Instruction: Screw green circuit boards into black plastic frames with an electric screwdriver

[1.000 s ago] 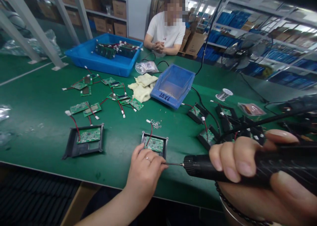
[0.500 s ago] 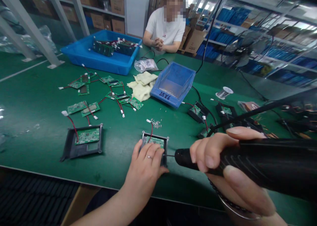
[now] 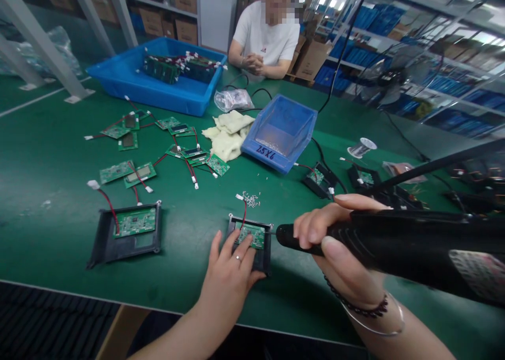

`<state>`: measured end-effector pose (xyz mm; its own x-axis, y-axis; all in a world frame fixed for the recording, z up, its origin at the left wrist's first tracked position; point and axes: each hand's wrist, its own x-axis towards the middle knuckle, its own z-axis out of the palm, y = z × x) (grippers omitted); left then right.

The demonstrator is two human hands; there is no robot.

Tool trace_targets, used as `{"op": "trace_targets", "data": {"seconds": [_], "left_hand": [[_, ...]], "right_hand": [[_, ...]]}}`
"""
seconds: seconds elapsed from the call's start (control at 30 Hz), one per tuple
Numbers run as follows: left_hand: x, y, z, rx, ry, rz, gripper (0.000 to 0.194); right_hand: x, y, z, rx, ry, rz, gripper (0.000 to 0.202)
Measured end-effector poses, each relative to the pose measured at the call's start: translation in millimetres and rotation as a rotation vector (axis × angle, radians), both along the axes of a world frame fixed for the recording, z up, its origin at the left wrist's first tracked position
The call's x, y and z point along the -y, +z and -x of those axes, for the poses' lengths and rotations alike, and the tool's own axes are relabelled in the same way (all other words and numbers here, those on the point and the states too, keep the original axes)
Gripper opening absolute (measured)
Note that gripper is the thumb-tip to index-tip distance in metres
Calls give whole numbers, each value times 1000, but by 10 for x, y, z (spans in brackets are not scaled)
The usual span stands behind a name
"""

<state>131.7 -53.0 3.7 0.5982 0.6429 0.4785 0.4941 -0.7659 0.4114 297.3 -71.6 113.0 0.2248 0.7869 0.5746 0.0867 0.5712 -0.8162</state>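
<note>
Beneath the left fingers [image 3: 249,239] lies the circuit board [image 3: 255,236].

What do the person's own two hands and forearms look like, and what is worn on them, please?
Both are ungloved, with no sleeve showing on either forearm. The left hand has a slim, silvery ring on one finger. At the wrist of the right hand are a dark beaded bracelet and a thin silvery bangle.

The worktop [image 3: 185,265] has open space between the two black housings [image 3: 148,244]. Loose screws [image 3: 251,199] obstruct just beyond the right one.
</note>
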Motion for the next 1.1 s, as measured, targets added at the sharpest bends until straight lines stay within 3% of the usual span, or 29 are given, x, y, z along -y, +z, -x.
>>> {"op": "trace_targets", "data": {"seconds": [0.3,0.43,0.6,0.7,0.83,0.9,1.0,1.03,1.1], "left_hand": [[-15,-18,22,-27,-42,-17,25],[-20,-45,11,-39,-41,-11,23],[-53,-36,46,-48,-66,-38,18],[-63,-18,160,34,-17,-49,21],[-3,-15,270,90,141,11,49],[69,7,227,46,34,96,56],[164,69,99,-34,-207,152,52],[170,88,79,-37,-234,129,46],[118,113,132,9,-166,10,33]], "right_hand": [[-147,-12,4,-20,20,65,22],[-154,-92,3,40,12,61,29],[-201,-153,-71,55,151,20,42],[-193,-32,-134,3,146,-3,36],[-47,218,-137,-228,-66,-93,31],[31,274,-89,-309,-118,-140,30],[91,215,-10,-287,-58,-135,30],[99,169,-2,-239,-43,-111,30],[115,66,-39,-119,-62,-41,31]]}}
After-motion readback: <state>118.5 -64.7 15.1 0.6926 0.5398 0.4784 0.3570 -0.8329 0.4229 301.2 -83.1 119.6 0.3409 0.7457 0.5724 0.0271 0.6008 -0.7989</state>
